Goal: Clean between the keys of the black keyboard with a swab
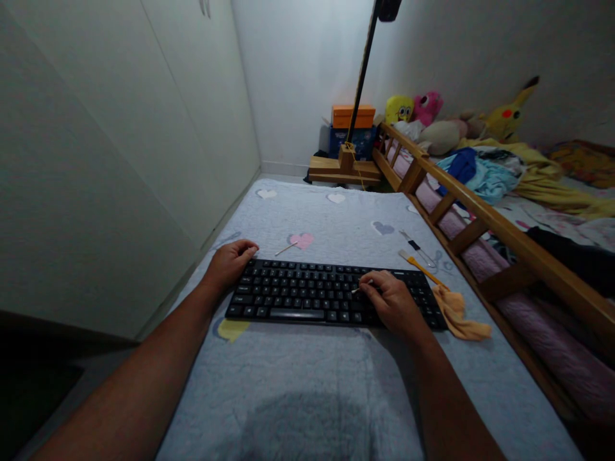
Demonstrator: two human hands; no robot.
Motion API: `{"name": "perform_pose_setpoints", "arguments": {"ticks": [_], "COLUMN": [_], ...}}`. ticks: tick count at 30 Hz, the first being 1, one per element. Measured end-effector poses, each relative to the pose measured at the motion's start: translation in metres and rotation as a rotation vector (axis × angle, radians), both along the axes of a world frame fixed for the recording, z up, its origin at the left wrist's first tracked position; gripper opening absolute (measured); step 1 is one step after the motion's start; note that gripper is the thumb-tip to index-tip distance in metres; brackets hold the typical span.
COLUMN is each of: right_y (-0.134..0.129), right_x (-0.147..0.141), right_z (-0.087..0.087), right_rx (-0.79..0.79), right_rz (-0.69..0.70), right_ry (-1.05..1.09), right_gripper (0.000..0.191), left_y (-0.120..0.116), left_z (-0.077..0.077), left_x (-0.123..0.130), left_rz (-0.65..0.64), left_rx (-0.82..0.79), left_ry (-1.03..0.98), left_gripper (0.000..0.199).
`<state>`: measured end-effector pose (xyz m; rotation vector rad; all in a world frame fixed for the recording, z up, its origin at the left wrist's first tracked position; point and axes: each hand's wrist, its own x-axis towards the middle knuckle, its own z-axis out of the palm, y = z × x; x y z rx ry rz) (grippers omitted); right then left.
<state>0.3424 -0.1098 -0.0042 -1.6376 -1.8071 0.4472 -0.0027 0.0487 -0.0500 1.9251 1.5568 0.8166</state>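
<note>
A black keyboard [298,291] lies flat on a light blue quilted cover. My left hand [233,262] is closed at the keyboard's upper left corner, thumb and fingers against its edge. Over the right part of the keys, my right hand [389,296] pinches a cotton swab [355,291], whose white tip is down at the keys. Another cotton swab [286,249] rests beyond the keyboard, beside a pink heart print. To the right are a brush [423,267] with a yellow handle, a wire tool [414,245] with a black grip, and a crumpled orange cloth [459,312] touching the keyboard's right end.
A wooden bed rail [473,202] runs along the right side, with plush toys [427,107] and clothes [480,173] behind it. A pole on a wooden base [343,168] stands at the far end near stacked boxes [353,117]. White cabinet doors [144,128] line the left.
</note>
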Motion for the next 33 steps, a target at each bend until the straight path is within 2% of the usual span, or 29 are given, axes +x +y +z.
{"name": "perform_pose_setpoints", "arguments": {"ticks": [12,22,33], "right_y": [-0.001,-0.003,-0.006], "right_x": [0.010,0.011,0.012], "right_z": [0.000,-0.002,0.007], "right_rx": [-0.002,-0.049,-0.098], "right_rz": [-0.035,-0.020,0.001], "right_ry": [-0.033,0.028,-0.006], "right_gripper": [0.017,0.017,0.018], "left_y": [-0.003,-0.003,-0.002], "left_z": [0.002,0.003,0.003], "left_x": [0.002,0.002,0.002], "left_rz": [0.011,0.011,0.002], "left_rx": [0.009,0.008,0.001], "left_ry": [-0.003,-0.002,-0.009], "left_gripper": [0.036,0.035,0.037]}}
